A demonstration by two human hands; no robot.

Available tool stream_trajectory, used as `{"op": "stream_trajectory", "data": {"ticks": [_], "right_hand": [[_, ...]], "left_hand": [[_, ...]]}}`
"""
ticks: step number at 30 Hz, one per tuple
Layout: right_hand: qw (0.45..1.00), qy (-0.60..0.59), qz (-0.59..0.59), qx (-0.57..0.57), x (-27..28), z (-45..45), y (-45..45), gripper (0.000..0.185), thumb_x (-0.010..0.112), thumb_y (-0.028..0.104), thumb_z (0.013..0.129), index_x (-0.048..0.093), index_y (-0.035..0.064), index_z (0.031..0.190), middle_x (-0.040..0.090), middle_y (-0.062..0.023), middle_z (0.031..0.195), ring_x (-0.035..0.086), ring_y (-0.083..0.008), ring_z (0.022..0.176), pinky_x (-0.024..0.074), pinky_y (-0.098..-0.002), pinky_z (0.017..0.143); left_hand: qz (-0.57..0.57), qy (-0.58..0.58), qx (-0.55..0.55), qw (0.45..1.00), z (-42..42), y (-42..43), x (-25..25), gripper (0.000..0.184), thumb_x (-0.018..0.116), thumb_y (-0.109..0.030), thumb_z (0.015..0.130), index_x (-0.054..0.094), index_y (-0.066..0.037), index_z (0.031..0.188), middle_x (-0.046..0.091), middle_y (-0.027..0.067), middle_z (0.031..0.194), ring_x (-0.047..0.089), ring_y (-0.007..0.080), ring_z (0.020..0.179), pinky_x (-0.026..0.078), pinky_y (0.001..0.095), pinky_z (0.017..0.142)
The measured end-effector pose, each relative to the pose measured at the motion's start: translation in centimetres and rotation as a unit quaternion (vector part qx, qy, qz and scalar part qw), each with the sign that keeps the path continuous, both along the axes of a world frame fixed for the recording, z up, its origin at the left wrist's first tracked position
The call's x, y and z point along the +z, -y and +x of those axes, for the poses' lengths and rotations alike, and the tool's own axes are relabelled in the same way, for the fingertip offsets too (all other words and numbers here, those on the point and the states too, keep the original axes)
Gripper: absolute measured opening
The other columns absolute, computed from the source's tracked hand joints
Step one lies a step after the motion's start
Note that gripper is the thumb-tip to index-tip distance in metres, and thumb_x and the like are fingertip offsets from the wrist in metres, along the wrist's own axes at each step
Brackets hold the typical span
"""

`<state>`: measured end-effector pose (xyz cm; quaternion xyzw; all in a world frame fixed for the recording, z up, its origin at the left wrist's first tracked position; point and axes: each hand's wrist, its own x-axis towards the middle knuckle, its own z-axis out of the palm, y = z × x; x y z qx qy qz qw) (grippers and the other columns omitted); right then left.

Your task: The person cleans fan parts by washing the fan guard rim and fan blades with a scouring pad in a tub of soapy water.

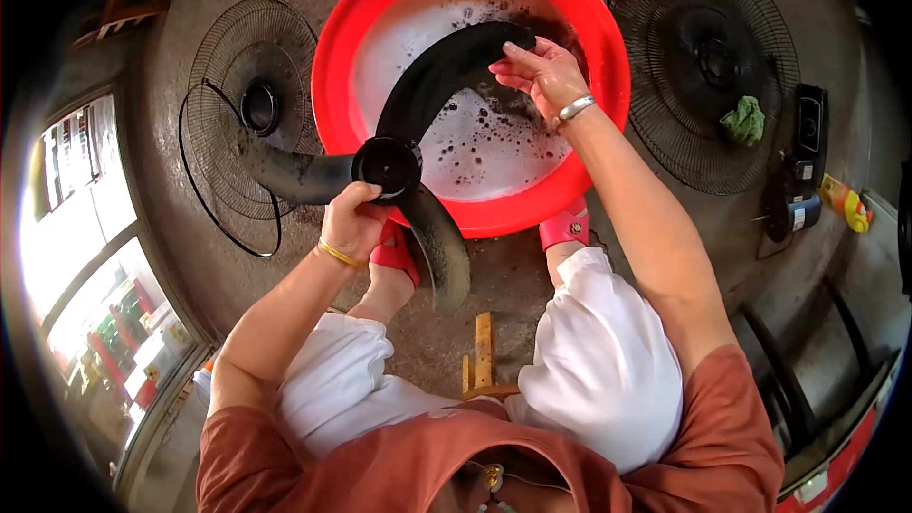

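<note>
A black three-bladed fan blade (432,85) is held over the near left part of a red basin (332,85) of sudsy water. My left hand (351,223) grips it close to its round hub, thumb on top. One blade reaches over the water, and my right hand (546,76) pinches that blade's tip between thumb and fingers. The upper blade looks dark and wet. Greyish dust coats the other two blades, one pointing left and one hanging toward my feet.
Round wire fan guards lie on the floor, one to the left (214,66) and one to the right (655,95). A green cloth (744,122) rests on the right guard. Beyond it are a black fan base part (807,133) and a yellow packet (845,204). A wooden stool (484,351) is between my legs.
</note>
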<state>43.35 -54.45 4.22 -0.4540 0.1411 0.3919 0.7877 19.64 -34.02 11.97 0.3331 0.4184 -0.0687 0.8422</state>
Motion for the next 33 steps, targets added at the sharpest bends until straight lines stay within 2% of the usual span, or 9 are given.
{"op": "stream_trajectory", "data": {"ticks": [4,10,14,17,20,23,25,27,33], "right_hand": [[1.0,0.017,0.016,0.021,0.5,0.4,0.7,0.016,0.052,0.015,0.096,0.048,0.0015,0.089,0.065,-0.0162,0.085,0.069,-0.0278,0.08,0.0589,-0.0312,0.067],[0.997,-0.02,0.066,0.017,0.3,1.1,2.2,0.013,0.047,0.014,0.097,0.048,0.001,0.095,0.063,-0.019,0.094,0.068,-0.032,0.086,0.0587,-0.0347,0.073],[0.997,0.011,0.054,0.048,-0.5,1.8,3.3,0.025,0.046,0.006,0.095,0.047,-0.0053,0.117,0.059,-0.0168,0.101,0.068,-0.0347,0.089,0.0587,-0.0355,0.075],[0.997,0.021,0.028,0.075,-0.6,2.3,3.9,0.03,0.047,0.003,0.094,0.045,-0.0062,0.122,0.06,-0.016,0.101,0.068,-0.034,0.091,0.0589,-0.0342,0.074],[0.992,0.067,-0.005,0.107,0.1,2.8,4.5,0.03,0.051,0.002,0.093,0.048,-0.006,0.121,0.061,-0.0143,0.102,0.068,-0.032,0.092,0.0589,-0.0328,0.074],[0.992,0.108,0.02,0.061,0.5,4.1,5.4,0.027,0.057,0.006,0.092,0.055,-0.0033,0.117,0.063,-0.0104,0.097,0.069,-0.027,0.088,0.0584,-0.0309,0.073],[0.989,0.142,-0.02,0.044,1.9,4.9,5.9,0.026,0.058,0.009,0.092,0.056,-0.0032,0.114,0.064,-0.0101,0.095,0.069,-0.025,0.08,0.0577,-0.0309,0.07],[0.983,0.168,-0.072,0.011,1.9,5.9,6.7,0.024,0.059,0.009,0.091,0.056,-0.0032,0.112,0.065,-0.0112,0.095,0.069,-0.0247,0.077,0.0577,-0.0315,0.069],[0.976,0.187,-0.109,-0.006,2.4,8.8,10.1,0.022,0.059,0.009,0.09,0.058,-0.0017,0.109,0.067,-0.0112,0.093,0.067,-0.0231,0.075,0.0565,-0.0324,0.068]], "left_hand": [[-0.015,0.007,0.018,1.0,0.7,0.4,0.2,0.049,0.051,-0.006,0.075,0.051,0.004,0.123,0.06,0.0119,0.121,0.055,0.0253,0.112,0.04,0.0386,0.102],[-0.045,0.01,0.024,0.999,1.3,0.7,0.5,0.051,0.05,-0.006,0.074,0.049,0.004,0.124,0.059,0.0131,0.121,0.055,0.0265,0.113,0.04,0.0398,0.103],[-0.075,-0.011,-0.004,0.997,1.0,-0.9,-0.8,0.045,0.052,-0.003,0.075,0.053,0.005,0.119,0.06,0.0135,0.119,0.055,0.0271,0.113,0.041,0.0411,0.103],[-0.09,-0.01,-0.034,0.995,1.8,-2.0,-1.4,0.047,0.052,-0.004,0.075,0.052,0.005,0.121,0.059,0.0139,0.121,0.054,0.0272,0.114,0.04,0.0414,0.104],[-0.098,0.005,-0.043,0.994,3.4,-2.2,-2.0,0.048,0.053,-0.006,0.076,0.051,0.005,0.123,0.059,0.0137,0.121,0.054,0.0268,0.115,0.04,0.0426,0.103],[-0.093,-0.031,-0.065,0.993,5.0,-1.7,-2.3,0.051,0.057,-0.008,0.078,0.048,-0.002,0.128,0.057,0.0127,0.124,0.053,0.0286,0.115,0.041,0.0459,0.1],[-0.125,-0.046,-0.058,0.989,6.6,-0.9,-3.1,0.049,0.057,-0.009,0.081,0.047,0.0,0.128,0.057,0.0153,0.123,0.055,0.0314,0.114,0.041,0.0462,0.1],[-0.137,-0.031,-0.079,0.987,8.5,0.7,-2.6,0.039,0.06,-0.013,0.081,0.054,-0.003,0.119,0.062,0.0113,0.111,0.058,0.0243,0.105,0.045,0.0415,0.095],[-0.143,-0.01,-0.108,0.984,10.4,4.0,-3.3,0.039,0.059,-0.016,0.081,0.055,-0.005,0.117,0.063,0.0107,0.11,0.062,0.0249,0.097,0.05,0.0425,0.089]]}}
